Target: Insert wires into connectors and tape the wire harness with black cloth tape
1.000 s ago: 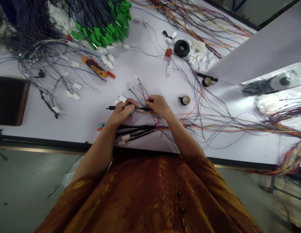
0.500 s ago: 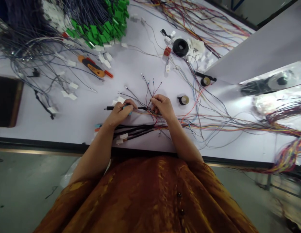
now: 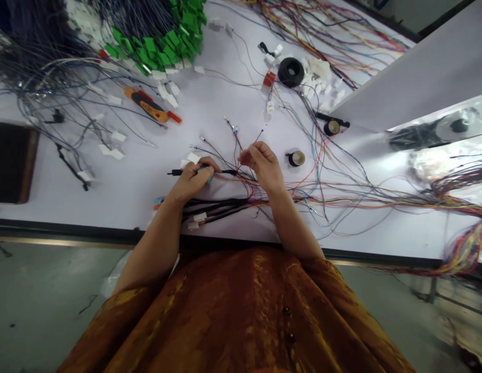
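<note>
Black lead (image 3: 174, 172) ran through the left hand (image 3: 192, 181), grip closed firmly round it, with a small teal piece (image 3: 205, 179) showing under the fingers. Right hand (image 3: 263, 167) sat just beside it, grip narrow, fingertips bunched over thin wires (image 3: 241, 176); whether it actually held them could not be told. Those wires fanned upward across the counter (image 3: 233, 101), ending in tiny metal terminals (image 3: 234, 128). Black harness (image 3: 213, 209) lay directly below the hands, with white labels (image 3: 200, 217) at its left end and colored wires (image 3: 381, 198) running off to its right. Above the harness were an orange tool (image 3: 145, 104) up left, green connectors (image 3: 159, 46) farther up, and a black tape roll (image 3: 291, 72) and red connector (image 3: 269, 79) up right. Small tape roll (image 3: 296, 158) sat up right of the harness, near the right hand. Handling looked best with a firm hold on the lead and only light fingertip pressure on the thin strands, keeping them spread apart so terminals did not snag on neighbouring wires.
</note>
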